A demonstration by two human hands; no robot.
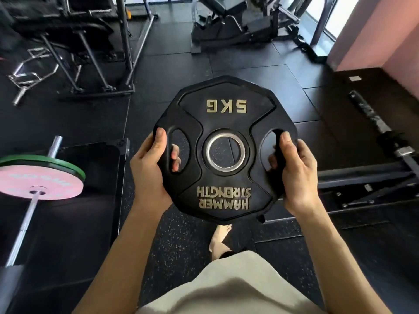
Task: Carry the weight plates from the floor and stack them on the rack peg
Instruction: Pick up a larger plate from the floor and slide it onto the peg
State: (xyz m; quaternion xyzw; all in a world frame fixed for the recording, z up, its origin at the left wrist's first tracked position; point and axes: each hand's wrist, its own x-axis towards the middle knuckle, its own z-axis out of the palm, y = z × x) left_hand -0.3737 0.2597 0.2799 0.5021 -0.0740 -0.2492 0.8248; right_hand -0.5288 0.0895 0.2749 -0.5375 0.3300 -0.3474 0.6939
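While both hands grip it from opposite sides, the black rubber twelve-sided weight plate (pixel 225 148) with gold lettering hangs in the air in front of the person's body, well above the floor. The left hand (pixel 150 169) wraps the plate's left rim, thumb lying on the face and fingers curled through the left grip slot; the right hand (pixel 295 171) clamps the right rim the same way, fingers showing through the right slot. The plate's face is turned up toward the camera and tilted, its far edge higher in view. Its lettering reads upside down: "5KG" sits at the edge far from the hands, "HAMMER STRENGTH" at the near edge by the wrists. The steel-ringed centre hole (pixel 225 151) lies between the two hands, and speckled floor shows through it.

Beyond the hands stretches open black rubber tile floor (pixel 238 62), bounded farther off by dark gym machine frames (pixel 95 64). Left of the left hand lies a barbell (pixel 27 214) carrying a pink disc plate (pixel 38 182) and a green disc plate (pixel 59 162). Right of the right hand a black steel base frame (pixel 362 177) crosses the floor, with a pink wall (pixel 374 35) beyond it. A bare foot (pixel 218 239) stands below the plate's near edge
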